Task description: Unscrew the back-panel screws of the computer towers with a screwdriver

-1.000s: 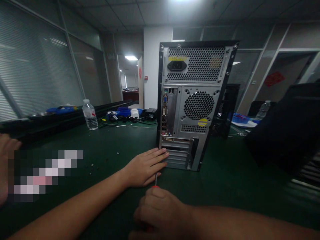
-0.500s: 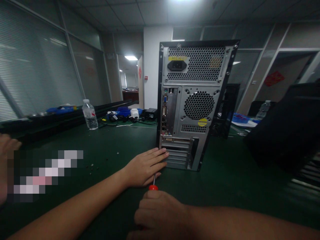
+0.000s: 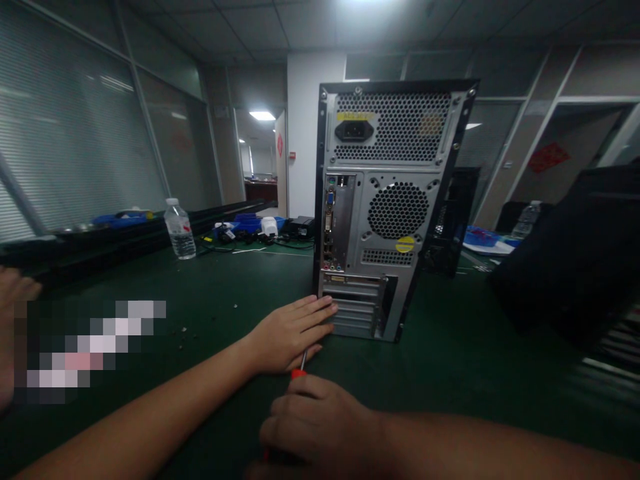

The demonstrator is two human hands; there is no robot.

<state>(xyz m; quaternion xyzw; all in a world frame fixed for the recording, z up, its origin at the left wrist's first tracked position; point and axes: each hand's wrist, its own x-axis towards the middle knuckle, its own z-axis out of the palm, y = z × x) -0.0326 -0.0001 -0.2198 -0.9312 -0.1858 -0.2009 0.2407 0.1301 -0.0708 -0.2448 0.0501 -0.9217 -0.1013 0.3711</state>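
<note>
The right hand was curled closed around the handle of a screwdriver, whose red collar and part of the thin metal shaft showed ahead of the fist; the tip was hidden by the left hand. That left hand lay flat with its fingers nearly straight, their ends on the lower left edge of the computer case; whether its thumb side steadied the shaft, I could not tell. The screwdriver looked light and rigid, best gripped by its thick handle. The case stood upright on the green table, its back toward the wearer; it was probably heavy and stiff, with smooth metal and perhaps sharp slot edges, so holding it by both outer sides, clear of the ports, seemed soundest. Farther out, a clear bottle stood capped, with clear liquid inside. Blue trays sat at the back behind dark cables, their contents too indistinct to name. A blue tray at right held something reddish, blurred.
</note>
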